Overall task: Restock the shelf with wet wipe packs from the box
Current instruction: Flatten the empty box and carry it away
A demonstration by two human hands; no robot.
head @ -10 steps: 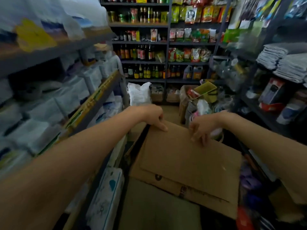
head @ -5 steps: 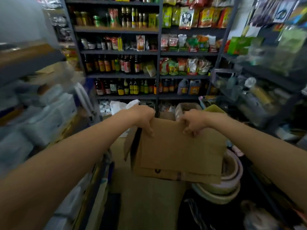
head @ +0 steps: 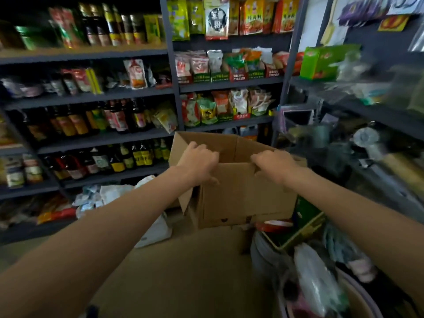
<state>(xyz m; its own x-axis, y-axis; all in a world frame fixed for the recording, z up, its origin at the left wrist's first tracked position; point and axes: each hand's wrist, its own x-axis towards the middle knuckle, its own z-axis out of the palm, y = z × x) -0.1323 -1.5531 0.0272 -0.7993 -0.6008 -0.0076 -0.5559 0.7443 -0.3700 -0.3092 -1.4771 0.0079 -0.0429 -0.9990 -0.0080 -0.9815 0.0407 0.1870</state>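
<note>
Box [head: 243,193] held mid-frame, left hand [head: 199,164] and right hand [head: 274,165] curled over near rim; carry step, next needs set-down by shelf.

A plain brown cardboard box [head: 241,193], matt and slightly creased along its folded flaps, is gripped at its near rim by the bare left hand [head: 197,164] and the bare right hand [head: 274,165]. The dark grey shelving [head: 174,88] is seen as painted metal with a dull finish. Glossy dark glass bottles [head: 98,120] and shiny printed plastic pouches [head: 215,18] are ranged on it.
</note>
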